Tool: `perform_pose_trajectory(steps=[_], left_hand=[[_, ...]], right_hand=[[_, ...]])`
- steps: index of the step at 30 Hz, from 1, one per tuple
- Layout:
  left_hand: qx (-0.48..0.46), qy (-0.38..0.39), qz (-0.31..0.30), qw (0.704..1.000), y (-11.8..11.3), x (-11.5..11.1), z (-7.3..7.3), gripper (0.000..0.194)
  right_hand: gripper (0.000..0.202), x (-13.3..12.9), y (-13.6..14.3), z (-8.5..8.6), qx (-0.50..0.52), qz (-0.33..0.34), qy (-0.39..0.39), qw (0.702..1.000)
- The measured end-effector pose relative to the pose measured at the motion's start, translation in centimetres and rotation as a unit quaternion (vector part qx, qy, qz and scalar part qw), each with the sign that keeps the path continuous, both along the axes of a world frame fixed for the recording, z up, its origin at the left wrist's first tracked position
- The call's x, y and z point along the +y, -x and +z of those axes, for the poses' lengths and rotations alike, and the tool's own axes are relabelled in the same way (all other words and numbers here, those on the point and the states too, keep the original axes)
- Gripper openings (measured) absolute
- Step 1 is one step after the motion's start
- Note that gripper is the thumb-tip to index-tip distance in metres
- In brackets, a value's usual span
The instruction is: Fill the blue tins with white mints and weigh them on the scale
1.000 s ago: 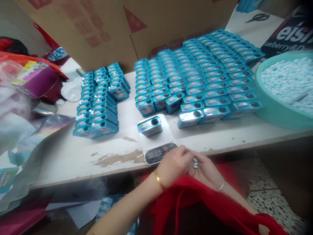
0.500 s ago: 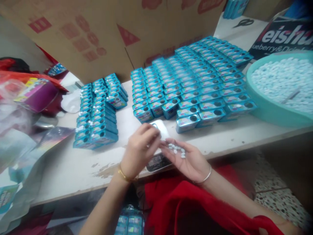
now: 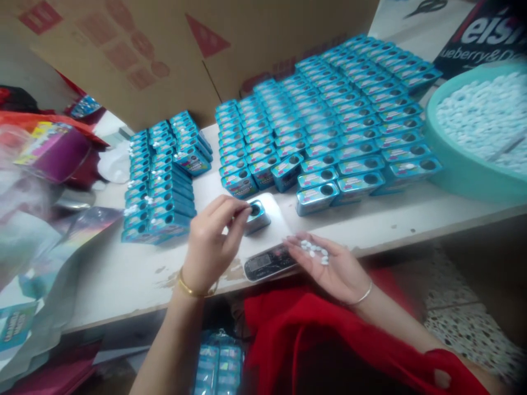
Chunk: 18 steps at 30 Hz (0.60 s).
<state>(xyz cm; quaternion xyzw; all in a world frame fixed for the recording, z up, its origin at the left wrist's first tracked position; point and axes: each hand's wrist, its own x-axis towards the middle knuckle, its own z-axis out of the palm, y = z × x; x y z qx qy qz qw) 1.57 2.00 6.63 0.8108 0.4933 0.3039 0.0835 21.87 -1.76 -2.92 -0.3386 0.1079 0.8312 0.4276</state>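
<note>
My left hand (image 3: 216, 238), wearing a gold bangle, is closed in a pinch over the near-left side of a small blue tin (image 3: 258, 217). Its fingertips are at the round dark hole in the tin's top; whatever they pinch is hidden. The tin stands on the white plate of a digital scale (image 3: 269, 263), whose dark display faces me. My right hand (image 3: 335, 269), palm up and slightly cupped, holds several pale oval mints (image 3: 315, 250) beside the scale's right edge.
Many blue tins (image 3: 317, 123) with round holes stand in rows behind the scale. Another block of tins (image 3: 164, 186) at left has mints on top. A turquoise basin (image 3: 448, 170) of mints sits at right. A large cardboard box (image 3: 164, 60) rises behind; plastic bags (image 3: 31, 181) lie far left.
My left hand has drawn back leftward from beside the right hand, uncovering the tin on the scale. My right hand, still cupping mints, appears farther right; the view has shifted slightly.
</note>
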Motion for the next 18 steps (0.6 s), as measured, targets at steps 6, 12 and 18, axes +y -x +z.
perform_pose_trajectory(steps=[6, 12, 18], left_hand=[[-0.038, -0.026, 0.07, 0.996, 0.7, -1.5, -0.6, 0.005], [-0.035, -0.029, 0.137, 0.989, 2.7, -1.6, -1.1, 0.008], [-0.011, -0.029, 0.147, 0.989, 3.1, -1.5, -1.5, 0.009]], right_hand=[[0.024, -0.7, -2.9, -1.7, -0.112, -0.035, -0.003, 0.993], [0.02, -1.4, -3.4, -2.7, -0.144, -0.019, -0.01, 0.989], [0.018, -1.6, -2.5, -2.7, -0.107, 0.006, -0.048, 0.993]])
